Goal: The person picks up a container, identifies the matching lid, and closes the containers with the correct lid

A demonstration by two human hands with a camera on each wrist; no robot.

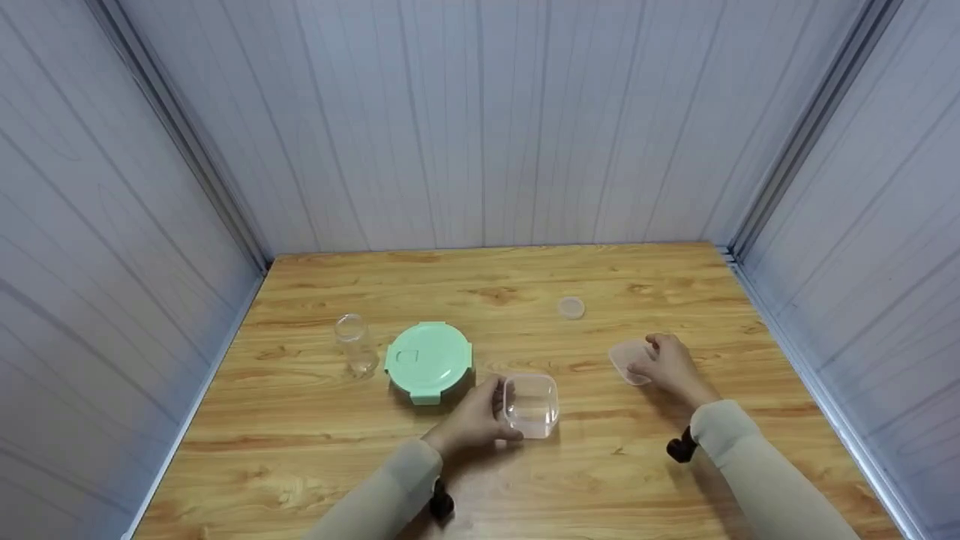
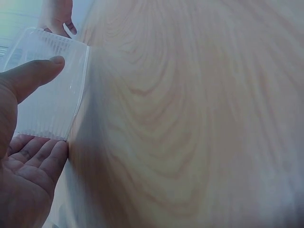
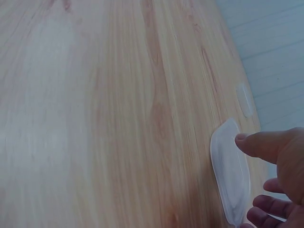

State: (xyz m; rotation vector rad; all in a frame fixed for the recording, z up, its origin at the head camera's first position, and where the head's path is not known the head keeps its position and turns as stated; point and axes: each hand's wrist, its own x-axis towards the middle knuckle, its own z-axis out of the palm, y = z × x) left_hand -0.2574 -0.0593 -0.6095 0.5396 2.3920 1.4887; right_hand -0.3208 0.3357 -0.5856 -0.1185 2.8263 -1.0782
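Observation:
My left hand [image 1: 474,417] holds a clear square plastic container [image 1: 531,406] by its left side. In the left wrist view the container [image 2: 52,90] stands between the thumb and the fingers, which are under its lower edge. A translucent square lid [image 1: 631,361] lies on the table at the right. Over its right part is my right hand [image 1: 669,367], thumb and fingers spread apart. The right wrist view has the thumb tip overlapping the lid [image 3: 230,171], with the other fingers loosely bent near its lower end; whether they touch it I cannot tell.
A round container with a mint green clip lid [image 1: 430,358] stands left of my left hand. Farther left is a clear cylindrical jar [image 1: 357,345]. A small round translucent lid [image 1: 571,307] lies toward the back. Pale panel walls [image 1: 480,127] enclose the wooden table [image 1: 300,465].

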